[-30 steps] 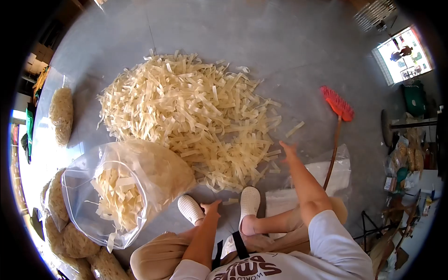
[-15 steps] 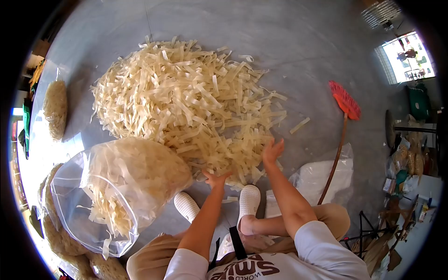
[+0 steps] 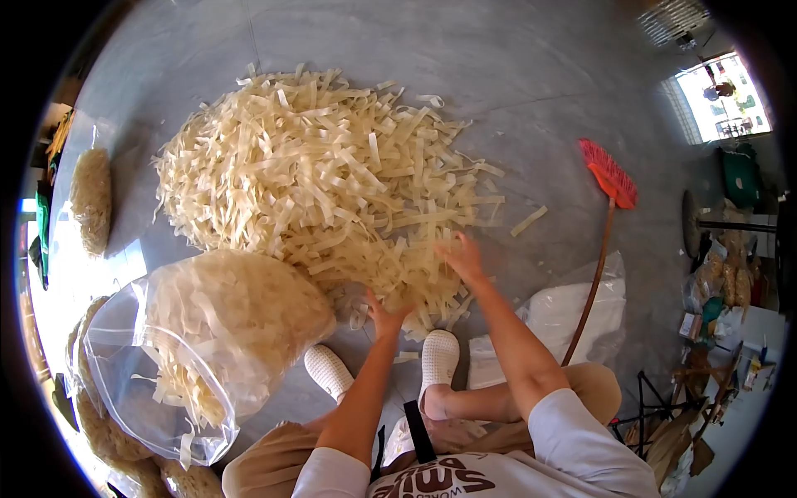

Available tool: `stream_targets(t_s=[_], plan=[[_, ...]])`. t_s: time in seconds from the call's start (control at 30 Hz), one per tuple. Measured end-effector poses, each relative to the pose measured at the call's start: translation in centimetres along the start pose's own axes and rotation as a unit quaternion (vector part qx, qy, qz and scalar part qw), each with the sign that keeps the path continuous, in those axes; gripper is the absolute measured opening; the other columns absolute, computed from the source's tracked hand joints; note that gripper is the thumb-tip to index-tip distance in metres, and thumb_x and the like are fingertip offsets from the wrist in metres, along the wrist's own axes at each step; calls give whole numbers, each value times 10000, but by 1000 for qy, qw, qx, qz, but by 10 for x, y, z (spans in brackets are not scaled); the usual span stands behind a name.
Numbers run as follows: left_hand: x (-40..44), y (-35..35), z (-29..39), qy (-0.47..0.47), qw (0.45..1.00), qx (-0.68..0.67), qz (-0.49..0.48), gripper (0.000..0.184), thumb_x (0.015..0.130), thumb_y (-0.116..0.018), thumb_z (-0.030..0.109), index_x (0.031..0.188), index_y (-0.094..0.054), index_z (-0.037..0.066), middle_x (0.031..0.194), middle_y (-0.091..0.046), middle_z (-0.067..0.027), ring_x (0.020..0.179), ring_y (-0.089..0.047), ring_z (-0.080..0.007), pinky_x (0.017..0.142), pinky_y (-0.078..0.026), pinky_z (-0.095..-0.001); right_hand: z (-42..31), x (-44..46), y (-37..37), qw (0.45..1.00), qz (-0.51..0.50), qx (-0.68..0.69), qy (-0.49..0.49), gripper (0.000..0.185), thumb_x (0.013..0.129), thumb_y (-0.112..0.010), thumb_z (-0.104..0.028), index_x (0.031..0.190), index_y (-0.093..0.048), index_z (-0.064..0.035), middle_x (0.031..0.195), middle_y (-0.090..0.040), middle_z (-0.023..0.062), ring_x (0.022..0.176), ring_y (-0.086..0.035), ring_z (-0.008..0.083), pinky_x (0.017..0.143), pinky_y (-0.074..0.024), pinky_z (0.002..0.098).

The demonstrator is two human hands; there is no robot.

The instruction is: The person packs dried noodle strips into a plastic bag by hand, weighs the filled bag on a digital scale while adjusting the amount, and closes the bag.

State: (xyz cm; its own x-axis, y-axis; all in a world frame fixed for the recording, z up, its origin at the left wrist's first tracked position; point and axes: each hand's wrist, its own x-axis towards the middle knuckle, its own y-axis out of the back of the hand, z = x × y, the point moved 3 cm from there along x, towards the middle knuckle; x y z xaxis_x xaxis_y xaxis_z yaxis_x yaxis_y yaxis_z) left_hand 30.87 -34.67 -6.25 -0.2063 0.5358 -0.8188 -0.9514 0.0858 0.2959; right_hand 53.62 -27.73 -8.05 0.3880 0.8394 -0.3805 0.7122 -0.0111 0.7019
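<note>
At the far left, a filled bag (image 3: pixel 91 203) lies on the grey floor (image 3: pixel 191 58), and nearer the person more stuffed bags (image 3: pixel 112 427) sit behind the rim of a large clear bag (image 3: pixel 257 290). The large clear bag lies on its side, mouth towards the lower left, with pale strips (image 3: pixel 187 378) inside. Just beyond it spreads a broad heap (image 3: pixel 290 158) of such strips, thinning towards the feet. The left hand (image 3: pixel 388 315) is at the heap's near edge, thumb and fingers spread wide; whether it touches any strips I cannot tell. Below it stands a white clog (image 3: pixel 439 357). The right hand (image 3: pixel 462 256) is over the heap's right edge with its fingers bent, and I cannot tell whether it grips any strips. Further right, a single strip (image 3: pixel 529 221) lies apart on the floor, near white plastic sheeting (image 3: pixel 560 311). A broom with a red head (image 3: pixel 612 178) has its wooden handle running across the sheeting. At the far right is a green container (image 3: pixel 740 177), with assorted clutter below it
</note>
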Motion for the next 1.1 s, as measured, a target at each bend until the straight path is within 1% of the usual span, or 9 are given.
stream_targets(t_s=[0.07,0.17,0.37,0.67,0.8,0.9,0.93,1.03,1.1], plan=[[-9,-13,18,-90,973,-164,-134,1005,669,-738,135,1402,-52,182,1309,-317,-177,1084,-460,-297,811,-463,-376,-24,-17,-14,999,-32,25,10,742,650,-724,-446,1188,-471,-3,1081,-562,170,984,-545,262,834,-428,346],[-28,-11,46,-26,936,-285,-207,796,768,-633,78,1387,-143,183,1233,-446,-88,1036,-503,-222,754,-480,-327,-50,-49,-30,990,-57,129,29,720,645,-731,-419,1175,-479,0,1068,-568,178,977,-551,281,834,-428,350],[-31,1,35,-57,928,-281,-238,505,838,-533,86,1288,-317,157,1247,-425,-12,1050,-495,-169,734,-496,-354,-73,-90,-33,951,6,308,25,655,676,-722,-343,1155,-488,37,1020,-586,186,955,-565,292,834,-428,352],[-128,33,104,-236,900,-255,-262,554,854,-508,56,1350,-267,101,1180,-484,-64,1018,-490,-142,800,-436,-261,-154,-149,59,917,121,349,148,486,760,-667,-275,1104,-518,35,1067,-552,181,984,-527,275,857,-405,345],[-182,68,148,-356,846,-279,-284,643,854,-423,-68,1406,-156,126,1379,-283,-84,1197,-356,-156,955,-337,-265,-229,-192,112,884,146,386,218,439,824,-606,-250,1146,-486,22,1002,-575,122,952,-539,226,838,-411,321],[-210,113,175,-458,826,-213,-250,657,842,-429,-69,1406,-155,127,1426,-188,-90,1281,-247,-185,996,-288,-278,-294,-235,151,867,127,396,276,457,841,-590,-253,1187,-450,11,1068,-546,122,989,-524,212,835,-414,309],[-225,133,184,-520,807,-205,-191,464,862,-462,-12,1290,-305,77,1243,-374,-61,1121,-375,-131,899,-353,-259,-311,-245,159,864,118,390,296,482,841,-595,-260,1206,-429,6,1143,-513,135,1023,-507,207,831,-420,306],[-275,200,203,-573,808,-125,-61,266,881,-491,35,1147,-485,27,1030,-567,-14,937,-499,-66,814,-406,-244,-369,-281,161,807,94,449,373,483,839,-594,-274,1196,-431,7,1120,-520,133,991,-520,211,817,-425,300],[-296,243,207,-636,758,-144,-32,278,877,-494,26,1155,-483,27,1038,-569,-14,952,-494,-75,828,-403,-251,-415,-324,171,770,11,478,421,427,865,-556,-274,1151,-421,13,1139,-474,125,1014,-468,178,841,-378,290]])
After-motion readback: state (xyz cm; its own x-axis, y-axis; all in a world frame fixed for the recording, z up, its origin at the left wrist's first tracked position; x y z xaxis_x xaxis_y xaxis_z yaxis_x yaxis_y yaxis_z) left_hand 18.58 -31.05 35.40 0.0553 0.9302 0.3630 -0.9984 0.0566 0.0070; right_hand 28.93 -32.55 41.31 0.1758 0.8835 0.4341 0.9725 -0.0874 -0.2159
